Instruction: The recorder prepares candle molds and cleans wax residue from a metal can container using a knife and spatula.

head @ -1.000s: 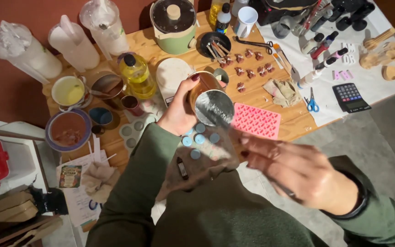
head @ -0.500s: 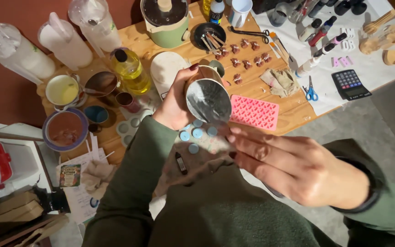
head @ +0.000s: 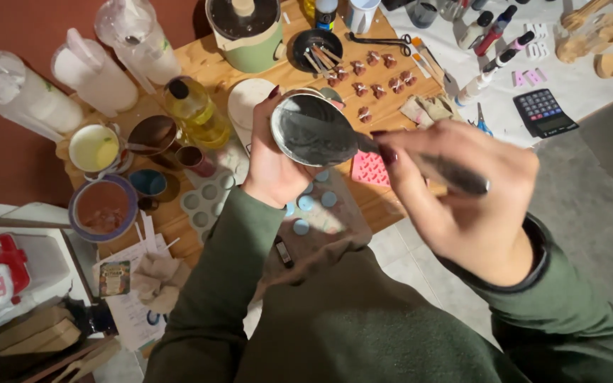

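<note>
At the far left, three clear plastic tubs (head: 94, 67) stand along the table's far edge. Near them a cup of pale yellow liquid (head: 94, 147), a brown-tinted bowl (head: 103, 208) and a small blue cup (head: 148, 182). Right of those a bottle of yellow oil (head: 194, 110), and far behind it a green pot with a lid (head: 245, 30).

Centre: left hand (head: 272, 164) wrapped round a metal cup (head: 313, 130), fingers closed on its wall, thumb on the far side, cup held up off the table and tilted so its mouth faces the camera. Inside looks grey and smeared; can't tell whether any liquid remains.

Below the cup, a mould with round blue pieces (head: 311, 206) lies at the near table edge, several cavities filled. A grey mould (head: 209, 200) to its left looks unfilled. A pink mould (head: 369, 169) just right of the cup is mostly hidden.

Right hand (head: 466, 202) pinches a dark thin tool (head: 434, 169), fingers closed on it, tip reaching into the cup's rim. Blurred, so exact contact unclear.

Judgement: blue pieces already poured; cup being scraped out, so pouring looks near its end. Pink mould's fill can't be told.

Far right: small brown pieces (head: 374, 74), scissors (head: 482, 126), calculator (head: 545, 112) on white paper.
</note>
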